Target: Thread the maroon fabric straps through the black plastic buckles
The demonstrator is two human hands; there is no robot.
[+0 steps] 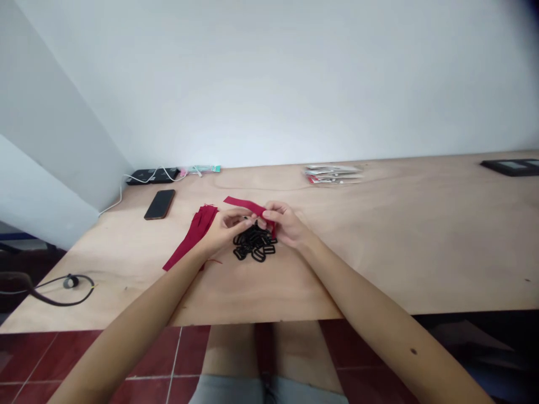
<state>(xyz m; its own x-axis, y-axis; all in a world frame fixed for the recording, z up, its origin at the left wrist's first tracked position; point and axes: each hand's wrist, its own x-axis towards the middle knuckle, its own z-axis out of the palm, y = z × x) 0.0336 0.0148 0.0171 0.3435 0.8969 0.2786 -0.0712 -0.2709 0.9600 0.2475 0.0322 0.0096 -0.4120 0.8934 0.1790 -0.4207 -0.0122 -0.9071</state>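
The left hand [225, 229] and the right hand [286, 224] are up close together, just over a heap of black plastic strap rings [254, 244]. The right fingers [269, 214] pinch a red cloth strip [246, 205] near one end, and the rest of the strip sticks out past the fingertips toward the left hand. The left fingers [245, 223] are bent and pinched right by that strip, but I cannot tell if they hold the cloth, a ring, or both.

The strip looks light and soft, so it will flop and bend. It seems best to hold it with a finger and thumb, close to the end. The rings look light, stiff and smooth, so they may slide about in the heap.

Just under the fingertips is the ring heap. Past the left hand lies a bunch of more red cloth strips [194, 234], fanned out on the wood tabletop [379, 241]. A black phone [159, 204] sits farther off, beyond the left fingers.
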